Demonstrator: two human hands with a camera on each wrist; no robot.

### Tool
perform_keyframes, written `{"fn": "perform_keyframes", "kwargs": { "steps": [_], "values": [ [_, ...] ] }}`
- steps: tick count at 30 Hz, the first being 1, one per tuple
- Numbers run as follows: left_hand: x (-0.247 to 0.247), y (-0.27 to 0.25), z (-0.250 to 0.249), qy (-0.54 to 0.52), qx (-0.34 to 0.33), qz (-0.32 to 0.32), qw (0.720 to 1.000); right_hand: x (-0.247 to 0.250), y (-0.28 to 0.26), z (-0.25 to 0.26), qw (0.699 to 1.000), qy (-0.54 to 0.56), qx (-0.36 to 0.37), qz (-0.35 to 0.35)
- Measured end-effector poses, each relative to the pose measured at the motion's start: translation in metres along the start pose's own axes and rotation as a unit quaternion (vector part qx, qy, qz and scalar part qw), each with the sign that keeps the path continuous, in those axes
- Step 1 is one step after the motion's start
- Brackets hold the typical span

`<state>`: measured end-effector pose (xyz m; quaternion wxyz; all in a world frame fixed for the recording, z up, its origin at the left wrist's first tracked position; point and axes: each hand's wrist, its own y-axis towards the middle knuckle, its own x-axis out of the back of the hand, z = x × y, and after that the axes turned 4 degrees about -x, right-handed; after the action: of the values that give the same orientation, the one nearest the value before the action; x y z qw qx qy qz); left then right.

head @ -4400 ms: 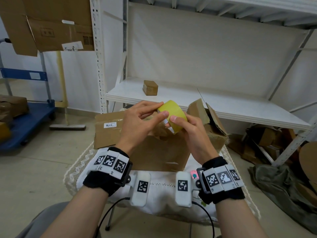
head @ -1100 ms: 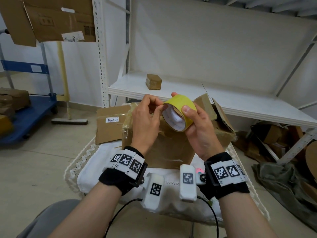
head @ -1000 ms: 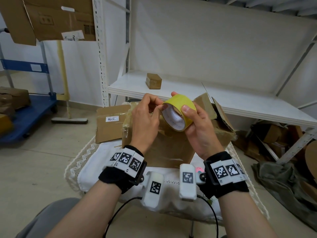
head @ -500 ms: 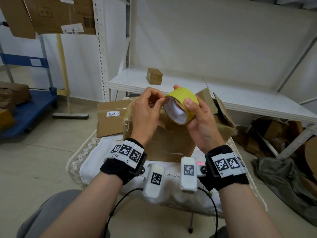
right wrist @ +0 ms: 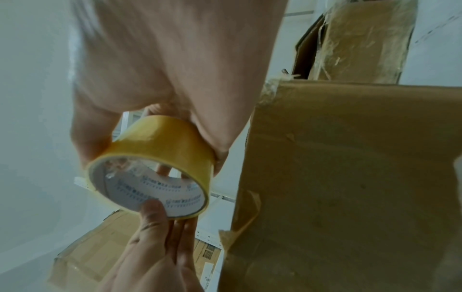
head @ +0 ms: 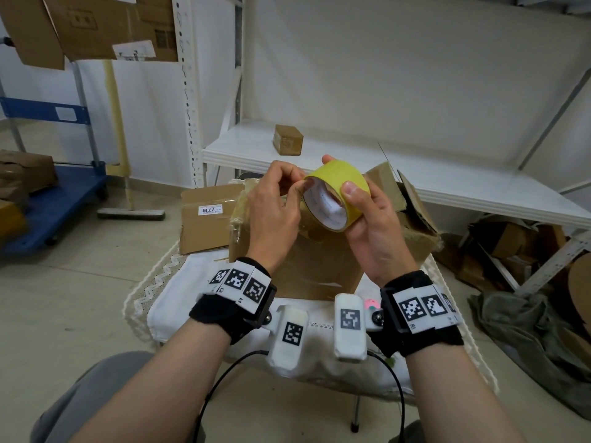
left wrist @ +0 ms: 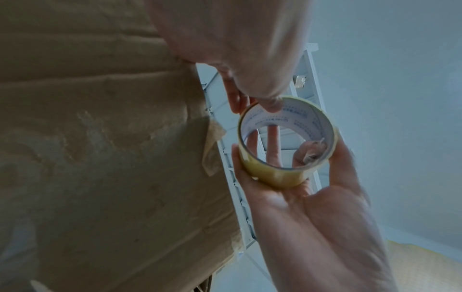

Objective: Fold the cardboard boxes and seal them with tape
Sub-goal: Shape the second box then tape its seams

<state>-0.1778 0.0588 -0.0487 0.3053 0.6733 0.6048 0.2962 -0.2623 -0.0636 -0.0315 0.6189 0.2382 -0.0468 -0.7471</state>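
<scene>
Shelving unit (head: 415, 193), white metal, fills the background; its low shelf carries one small sealed carton (head: 288, 139) near the left end.

Platform trolley (head: 54, 203), blue, stands far left with brown parcels on its deck.

Table (head: 179, 302), small, under a white lace-edged cloth, sits directly before the seated person.

Cardboard box (head: 313, 266), large, brown, upright on the table; its top flaps stand unfolded on the right side, and old clear tape clings to its creased faces.

Flattened carton (head: 204, 215) with a white label lies just behind the box, to its left.

Right hand (head: 374, 231) grips the tape roll (head: 335, 195) above the box, thumb across the yellow outer band, fingers curled round the far side.

Left hand (head: 275, 215) meets the roll's left rim, thumb and forefinger drawn together there; they seem to pinch at the tape edge, though no free end is discernible.

Tape roll, yellow, white printed core, is held tilted, its opening facing the person.
</scene>
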Motion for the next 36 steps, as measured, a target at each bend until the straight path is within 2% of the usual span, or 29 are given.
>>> {"fn": "perform_keyframes", "kwargs": {
  "steps": [3, 9, 14, 20, 36],
  "values": [
    [-0.0009, -0.0004, -0.0026, -0.001, -0.005, 0.009, 1.000, 0.0008, -0.0010, 0.0017, 1.000, 0.002, 0.002, 0.003],
    [0.0017, 0.0024, -0.0062, -0.080, 0.065, 0.003, 0.995, 0.0032, -0.0016, 0.0040, 1.000, 0.004, 0.006, -0.008],
    [0.0043, 0.0031, -0.0040, -0.109, 0.086, -0.028, 0.990, 0.0016, -0.0015, 0.0041, 1.000, 0.007, 0.005, -0.006],
    [0.0038, 0.0033, -0.0047, -0.096, 0.075, 0.007, 0.992, 0.0018, -0.0009, 0.0023, 1.000, 0.012, 0.010, -0.007],
    [0.0028, 0.0044, -0.0035, -0.115, 0.082, -0.020, 0.990, 0.0002, 0.0035, -0.0002, 0.999, 0.036, 0.011, -0.003]
  ]
}}
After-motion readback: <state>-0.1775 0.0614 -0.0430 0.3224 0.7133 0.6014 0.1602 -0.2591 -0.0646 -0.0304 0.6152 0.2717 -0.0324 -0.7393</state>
